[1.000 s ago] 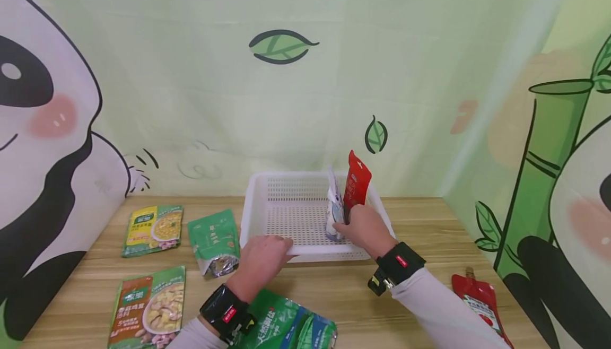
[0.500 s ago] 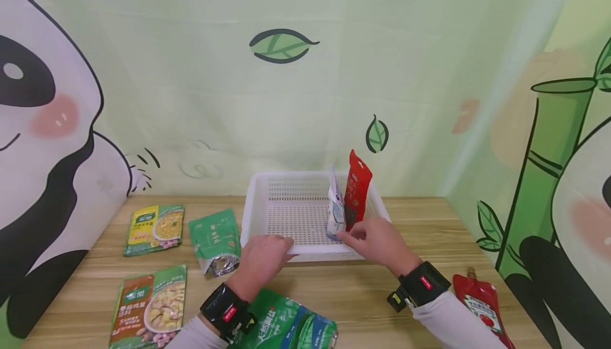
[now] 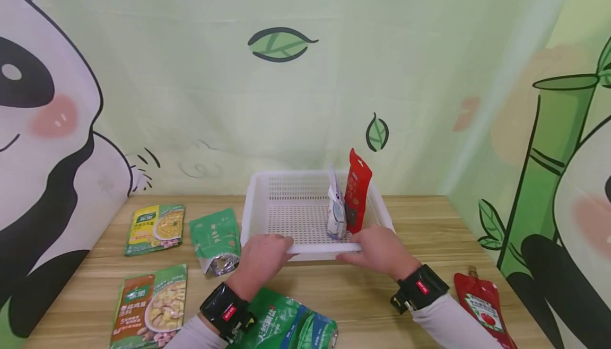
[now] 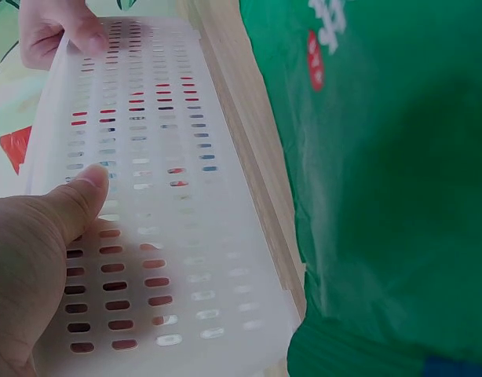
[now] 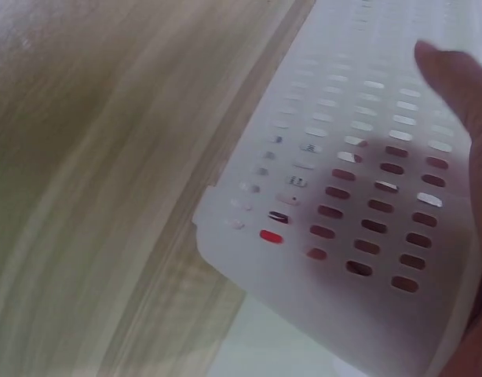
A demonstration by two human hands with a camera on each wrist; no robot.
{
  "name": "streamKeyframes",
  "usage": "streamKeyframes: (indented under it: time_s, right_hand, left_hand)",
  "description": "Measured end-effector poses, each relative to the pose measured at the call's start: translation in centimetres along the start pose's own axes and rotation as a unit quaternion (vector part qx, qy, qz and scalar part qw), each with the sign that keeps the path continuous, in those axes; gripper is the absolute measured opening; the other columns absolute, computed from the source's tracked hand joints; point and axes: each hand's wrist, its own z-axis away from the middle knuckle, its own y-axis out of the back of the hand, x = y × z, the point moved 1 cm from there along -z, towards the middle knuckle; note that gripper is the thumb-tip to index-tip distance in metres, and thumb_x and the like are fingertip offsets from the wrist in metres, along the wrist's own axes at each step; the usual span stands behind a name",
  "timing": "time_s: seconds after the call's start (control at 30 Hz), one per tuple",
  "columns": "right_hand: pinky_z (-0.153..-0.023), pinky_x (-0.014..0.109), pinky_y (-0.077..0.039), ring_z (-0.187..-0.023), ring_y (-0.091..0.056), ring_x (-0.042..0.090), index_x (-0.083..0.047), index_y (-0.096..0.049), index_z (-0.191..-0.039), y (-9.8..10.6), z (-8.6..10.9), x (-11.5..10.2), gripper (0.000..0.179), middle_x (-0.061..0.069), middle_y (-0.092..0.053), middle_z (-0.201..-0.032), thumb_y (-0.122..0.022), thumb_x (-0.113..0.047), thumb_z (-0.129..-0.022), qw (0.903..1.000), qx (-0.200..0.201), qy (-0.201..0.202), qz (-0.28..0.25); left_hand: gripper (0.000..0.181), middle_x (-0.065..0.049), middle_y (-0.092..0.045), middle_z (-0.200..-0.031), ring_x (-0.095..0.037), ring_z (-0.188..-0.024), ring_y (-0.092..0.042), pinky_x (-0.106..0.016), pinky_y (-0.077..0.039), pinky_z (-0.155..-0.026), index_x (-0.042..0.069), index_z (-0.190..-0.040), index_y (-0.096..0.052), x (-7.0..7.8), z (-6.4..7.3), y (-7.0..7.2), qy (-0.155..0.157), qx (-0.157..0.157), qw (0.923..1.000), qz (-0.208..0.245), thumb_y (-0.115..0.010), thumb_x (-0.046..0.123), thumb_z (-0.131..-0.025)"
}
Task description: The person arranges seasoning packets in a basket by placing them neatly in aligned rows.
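A white perforated plastic basket [image 3: 315, 255] stands at the back of the wooden table. Both hands grip its near rim. My left hand [image 3: 263, 260] holds it near the left end, with the thumb [image 4: 78, 200] against the outside of the wall and the fingers over the rim inside. Toward the right end my right hand [image 3: 380, 251] clasps the same rim; its fingers show dark through the slots in the right wrist view. Upright in the basket's right part are a white patterned pouch [image 3: 336, 214] and a taller red packet [image 3: 357, 192].
Left of the basket lie a yellow-green soup packet [image 3: 155, 229], a brown-green soup packet [image 3: 150, 309] and a green pouch [image 3: 216, 240]. A large green bag [image 3: 281, 322] lies in front, partly under the left wrist. At right is a red spouted tomato pouch [image 3: 482, 306].
My right hand has let go of the red packet, drawn back toward me and taken hold of the basket's near rim. The left hand has stayed on the rim.
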Motion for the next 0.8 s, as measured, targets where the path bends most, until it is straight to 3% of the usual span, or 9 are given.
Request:
streamKeyframes:
  time_s: [0.23, 0.43, 0.6, 0.8]
  right_hand:
    - [-0.047, 0.020, -0.031, -0.048, -0.044, 0.003, -0.019, -0.081, -0.090, -0.1, -0.1, -0.3, 0.030, -0.016, -0.049, -0.051, -0.081, -0.049, -0.085, 0.9988, 0.027, 0.003, 0.042]
    - [-0.048, 0.020, -0.032, -0.051, -0.044, 0.004, -0.017, -0.081, -0.087, -0.4, -0.3, -0.1, 0.029, -0.014, -0.054, -0.054, -0.082, -0.046, -0.084, 0.9961, 0.053, 0.013, 0.070]
    - [-0.048, 0.020, -0.032, -0.052, -0.044, 0.005, -0.017, -0.081, -0.088, -0.6, -0.4, -0.1, 0.030, -0.012, -0.057, -0.055, -0.082, -0.046, -0.084, 0.9946, 0.065, 0.028, 0.076]
    - [-0.047, 0.020, -0.031, -0.050, -0.043, 0.005, -0.015, -0.080, -0.090, -0.5, -0.3, -0.1, 0.031, -0.011, -0.056, -0.054, -0.083, -0.045, -0.084, 0.9938, 0.072, 0.034, 0.078]
  left_hand:
    - [0.028, 0.006, -0.068, -0.066, -0.009, -0.048, -0.046, -0.025, -0.033, -0.044, 0.020, -0.080, -0.070, 0.0, 0.0, -0.1, -0.002, 0.004, 1.0000, 0.001, -0.076, 0.046, -0.090]
    - [0.021, 0.004, -0.072, -0.073, -0.010, -0.057, -0.059, -0.026, -0.043, -0.049, 0.018, -0.084, -0.070, -0.2, 0.3, 0.3, -0.023, -0.002, 0.9995, 0.021, -0.075, 0.036, -0.093]
    - [0.018, -0.001, -0.075, -0.086, -0.017, -0.076, -0.070, -0.033, -0.056, -0.067, 0.012, -0.095, -0.070, -0.7, 1.4, 1.1, -0.030, 0.015, 0.9978, 0.057, -0.078, 0.028, -0.091]
    - [0.044, -0.007, -0.074, -0.114, -0.023, -0.106, -0.070, -0.039, -0.056, -0.095, 0.006, -0.120, -0.067, -1.5, 3.8, 1.9, -0.050, 0.053, 0.9945, 0.075, -0.085, 0.023, -0.084]
